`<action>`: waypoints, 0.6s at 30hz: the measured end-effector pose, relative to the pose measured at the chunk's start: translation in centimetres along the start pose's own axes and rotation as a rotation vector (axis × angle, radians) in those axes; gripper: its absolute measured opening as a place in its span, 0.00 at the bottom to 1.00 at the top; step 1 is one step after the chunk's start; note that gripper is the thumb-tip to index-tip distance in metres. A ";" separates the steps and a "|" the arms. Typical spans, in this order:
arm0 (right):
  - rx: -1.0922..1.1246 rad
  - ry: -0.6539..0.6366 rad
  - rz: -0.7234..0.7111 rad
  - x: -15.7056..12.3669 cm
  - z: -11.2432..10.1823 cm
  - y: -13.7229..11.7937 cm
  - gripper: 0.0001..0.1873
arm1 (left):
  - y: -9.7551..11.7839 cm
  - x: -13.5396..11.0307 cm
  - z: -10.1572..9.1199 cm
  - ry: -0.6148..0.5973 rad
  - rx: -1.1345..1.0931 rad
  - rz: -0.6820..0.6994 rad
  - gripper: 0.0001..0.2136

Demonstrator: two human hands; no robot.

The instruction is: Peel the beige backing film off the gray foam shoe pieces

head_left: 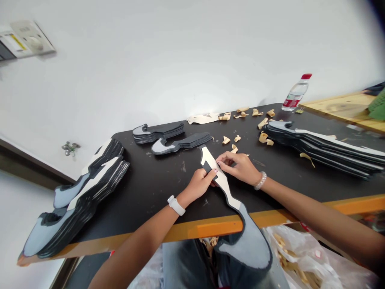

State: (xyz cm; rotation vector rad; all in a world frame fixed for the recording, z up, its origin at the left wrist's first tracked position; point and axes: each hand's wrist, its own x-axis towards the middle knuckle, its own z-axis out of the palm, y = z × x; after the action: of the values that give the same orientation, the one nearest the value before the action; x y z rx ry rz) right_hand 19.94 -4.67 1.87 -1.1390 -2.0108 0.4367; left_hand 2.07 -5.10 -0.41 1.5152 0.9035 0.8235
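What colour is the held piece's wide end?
The wide end is grey with dark edging; head view.

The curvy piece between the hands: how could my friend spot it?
Find the black table, then the orange strip along its near edge. The curvy piece crosses that strip, its wide gray end sticking out past it, with the left hand and right hand at its cream part. Unlike the stacked pieces, it's on its own.

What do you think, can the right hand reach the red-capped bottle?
Probably, with a stretch: only curled scraps and a low stack lie before the bottle. But the right hand is busy at the cut-out piece.
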 end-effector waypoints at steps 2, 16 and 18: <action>0.005 -0.005 0.007 0.0 0.0 0.0 0.08 | 0.1 0.0 0.0 0.000 0.003 -0.004 0.18; 0.010 -0.052 0.014 -0.1 0.2 0.4 0.05 | 0.0 0.0 0.0 -0.014 0.009 0.012 0.18; 0.010 -0.061 0.017 0.0 0.2 0.4 0.05 | 0.0 0.0 0.0 -0.015 -0.005 0.010 0.18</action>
State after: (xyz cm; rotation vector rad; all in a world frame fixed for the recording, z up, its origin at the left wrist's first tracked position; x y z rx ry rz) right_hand 20.07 -4.47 1.49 -1.1493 -2.0505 0.4951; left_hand 2.09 -5.12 -0.37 1.5206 0.8832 0.8204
